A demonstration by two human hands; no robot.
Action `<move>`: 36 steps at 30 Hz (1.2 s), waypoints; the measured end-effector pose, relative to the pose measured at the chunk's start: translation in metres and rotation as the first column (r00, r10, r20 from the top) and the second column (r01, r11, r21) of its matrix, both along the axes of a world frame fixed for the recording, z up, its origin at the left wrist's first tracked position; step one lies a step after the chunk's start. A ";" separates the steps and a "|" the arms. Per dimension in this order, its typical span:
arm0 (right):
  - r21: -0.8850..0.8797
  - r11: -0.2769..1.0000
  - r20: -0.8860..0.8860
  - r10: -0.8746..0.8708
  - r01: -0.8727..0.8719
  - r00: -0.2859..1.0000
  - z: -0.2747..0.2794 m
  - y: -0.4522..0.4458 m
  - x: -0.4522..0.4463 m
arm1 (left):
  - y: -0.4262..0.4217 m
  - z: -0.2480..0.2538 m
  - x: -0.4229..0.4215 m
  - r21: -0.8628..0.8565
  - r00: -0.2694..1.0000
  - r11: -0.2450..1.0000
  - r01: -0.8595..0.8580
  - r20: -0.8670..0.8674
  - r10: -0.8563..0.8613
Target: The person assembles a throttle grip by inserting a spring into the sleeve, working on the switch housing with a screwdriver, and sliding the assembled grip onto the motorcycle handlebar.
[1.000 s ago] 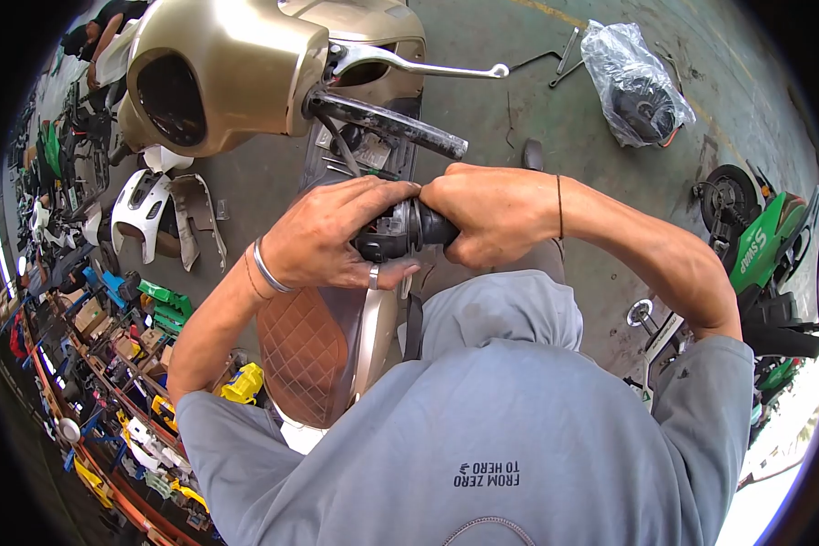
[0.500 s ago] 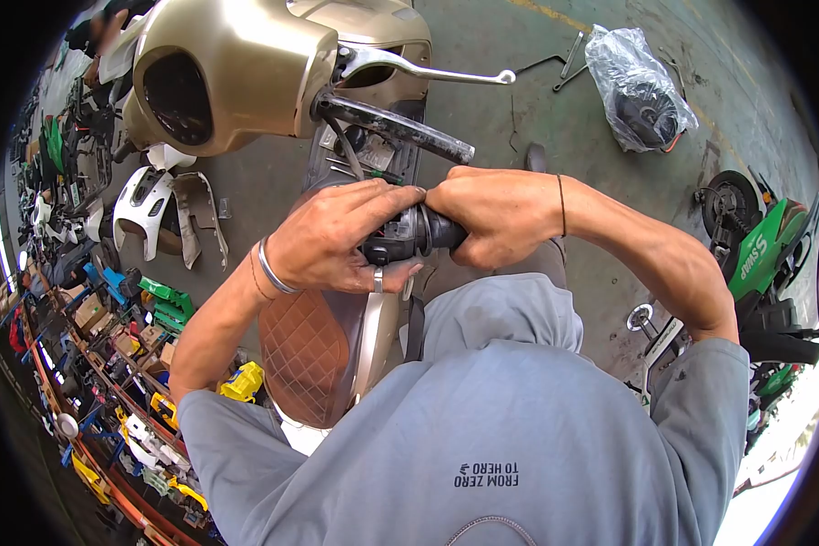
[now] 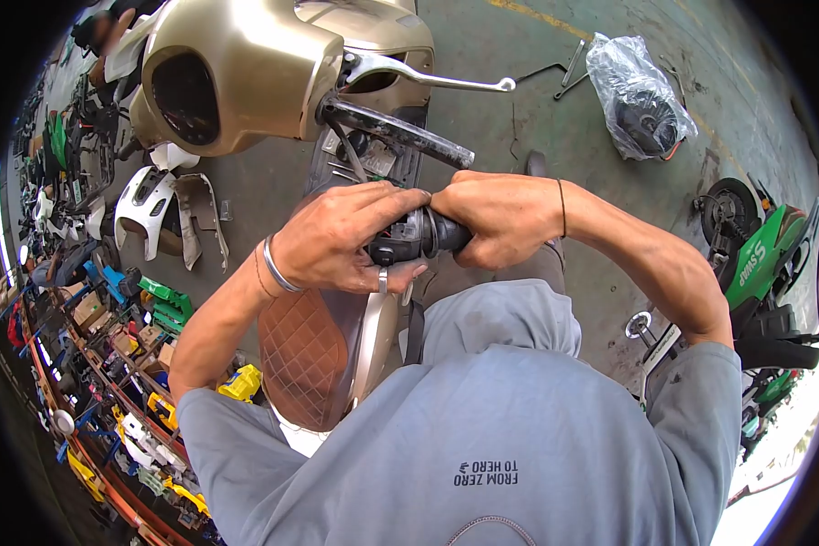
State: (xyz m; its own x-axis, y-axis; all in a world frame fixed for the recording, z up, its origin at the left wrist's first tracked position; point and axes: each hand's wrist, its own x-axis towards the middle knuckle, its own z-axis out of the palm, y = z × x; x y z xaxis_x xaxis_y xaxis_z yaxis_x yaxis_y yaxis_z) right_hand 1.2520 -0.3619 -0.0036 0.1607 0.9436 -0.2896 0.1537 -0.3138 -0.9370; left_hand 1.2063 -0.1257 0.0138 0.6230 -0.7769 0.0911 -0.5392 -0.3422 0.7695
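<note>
Shirt (image 3: 500, 419) "FROM ZERO TO HERO", bike (image 3: 763, 259) "SWAP", hands (image 3: 337, 232) (image 3: 508, 218) round likely grip (image 3: 448, 235)

held part (image 3: 400, 249): black | shell (image 3: 255, 82): gold | seat (image 3: 302, 364): brown, diamond-quilted | shirt (image 3: 482, 419): grey-blue

Shot off a head cam, fisheye-wide, looking forward and down, close above the grey fabric shirt (image 3: 500, 423).

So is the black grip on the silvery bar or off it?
Off: the right hand holds the grip, and the bar has a bare end.
</note>
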 end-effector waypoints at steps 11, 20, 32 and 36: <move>0.039 0.999 0.016 0.005 -0.005 1.000 -0.002 0.000 0.000 | 0.000 0.002 0.000 -0.021 1.000 1.000 0.002 0.017 -0.002; -0.120 0.989 -0.025 -0.092 0.089 0.995 0.009 0.001 -0.013 | -0.001 0.000 -0.011 0.061 1.000 0.998 -0.012 0.021 0.011; -0.213 0.944 -0.057 -0.268 0.250 0.962 0.000 -0.001 -0.035 | -0.007 -0.001 -0.010 0.118 0.997 0.993 0.030 -0.067 -0.022; -0.185 0.930 -0.034 -0.328 0.317 0.944 0.002 -0.004 -0.038 | -0.012 0.003 -0.006 0.116 0.997 0.992 0.042 -0.062 -0.035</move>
State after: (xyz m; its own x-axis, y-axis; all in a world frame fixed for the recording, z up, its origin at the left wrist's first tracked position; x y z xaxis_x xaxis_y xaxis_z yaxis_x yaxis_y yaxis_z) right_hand 1.2138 -0.3659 -0.0016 0.4239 0.7778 -0.4641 -0.0407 -0.4955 -0.8677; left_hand 1.2004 -0.1381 0.0164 0.5943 -0.8033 -0.0387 -0.5076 -0.4120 0.7567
